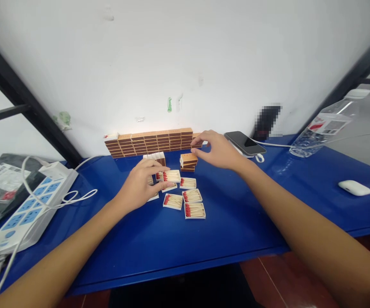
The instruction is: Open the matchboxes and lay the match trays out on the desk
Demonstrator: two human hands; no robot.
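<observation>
Here's the left hand (140, 182) pinching a match tray (172, 176) between thumb and fingers, above the front trays (194, 210) lying on the blue worktop (236, 231); over on the other side, the right hand (218, 149) hovers, thumb and fingers parted, grip free, just beside a short matchbox stack (189, 159), with a long matchbox row (154, 143) behind.
</observation>
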